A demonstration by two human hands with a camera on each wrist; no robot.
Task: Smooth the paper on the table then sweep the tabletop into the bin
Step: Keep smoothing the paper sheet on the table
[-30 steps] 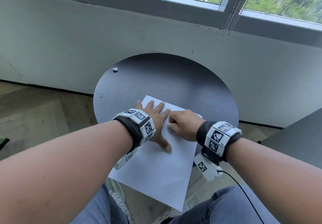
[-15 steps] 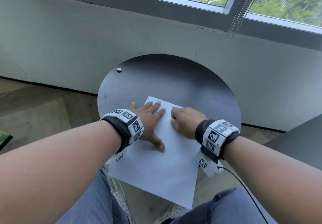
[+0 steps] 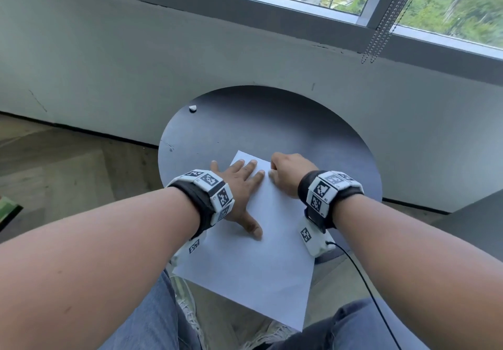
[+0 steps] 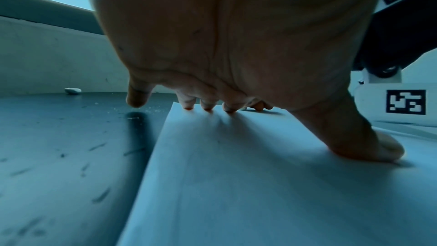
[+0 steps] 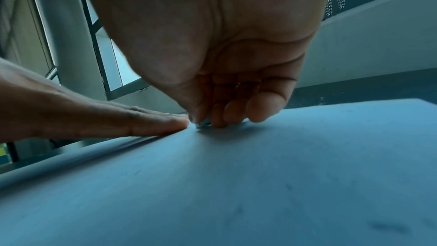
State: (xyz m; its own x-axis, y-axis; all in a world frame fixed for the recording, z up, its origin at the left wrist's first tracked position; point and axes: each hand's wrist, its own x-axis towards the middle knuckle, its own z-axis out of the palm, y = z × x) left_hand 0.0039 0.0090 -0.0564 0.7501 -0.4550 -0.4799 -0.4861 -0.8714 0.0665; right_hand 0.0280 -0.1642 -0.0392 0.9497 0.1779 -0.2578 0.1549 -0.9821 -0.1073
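Note:
A white sheet of paper (image 3: 258, 262) lies on the round dark table (image 3: 272, 121), and its near part hangs over the table's edge above my knees. My left hand (image 3: 242, 183) rests flat on the sheet's far left part, fingers spread, thumb pressing the paper (image 4: 236, 184). The little finger sits on bare tabletop. My right hand (image 3: 288, 175) is curled at the paper's far edge, beside the left fingertips. In the right wrist view its thumb and forefinger (image 5: 201, 117) pinch at the paper (image 5: 236, 184) edge. A small white scrap (image 3: 192, 108) lies at the table's far left rim.
Fine crumbs (image 4: 146, 109) dot the tabletop beside the left hand. A grey wall under a window stands right behind the table, with a bead chain (image 3: 381, 31) hanging. Another dark surface (image 3: 479, 213) is at the right, wooden floor at the left. No bin shows.
My right hand has slid a little farther away, up to the paper's far edge. The left hand has stayed flat in nearly the same spot.

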